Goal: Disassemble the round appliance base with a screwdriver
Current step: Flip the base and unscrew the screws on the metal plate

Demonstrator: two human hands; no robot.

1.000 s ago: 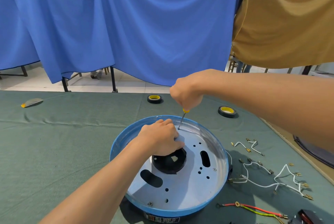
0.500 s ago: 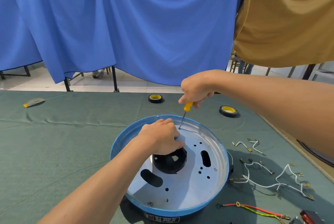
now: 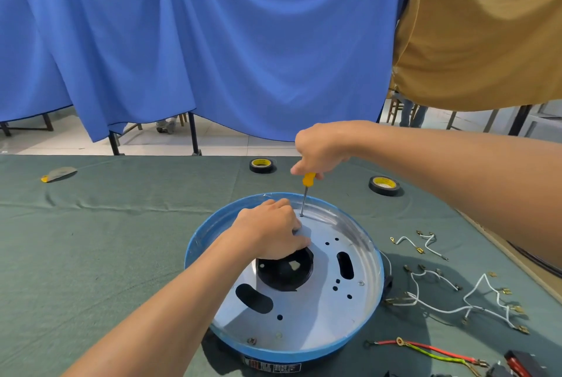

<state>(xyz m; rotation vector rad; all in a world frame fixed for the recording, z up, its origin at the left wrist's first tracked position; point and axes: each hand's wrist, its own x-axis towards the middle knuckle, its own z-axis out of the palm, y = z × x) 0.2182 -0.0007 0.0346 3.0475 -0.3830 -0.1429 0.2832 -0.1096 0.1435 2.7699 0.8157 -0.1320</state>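
The round appliance base [image 3: 359, 309], blue-rimmed with a silvery metal plate inside, sits on the green cloth in front of me. A black round hub [image 3: 286, 271] fills its centre. My left hand [image 3: 269, 232] rests on the plate at the hub's far edge, fingers curled over it. My right hand [image 3: 319, 150] grips the yellow handle of a screwdriver [image 3: 305, 192], which stands nearly upright. Its metal tip touches the plate near the far rim, just beside my left fingers. Whatever lies under the tip is too small to make out.
Two black-and-yellow tape rolls [image 3: 262, 165] [image 3: 383, 185] lie beyond the base. Loose white wires with terminals [image 3: 441, 300] spread to the right, red and yellow-green wires [image 3: 425, 349] at the near right. A small grey-and-yellow tool [image 3: 59, 174] lies far left. Blue and tan cloths hang behind.
My right hand has risen along the screwdriver, showing more of the yellow handle. The tip stays on the same spot of the plate and my left hand has not moved.
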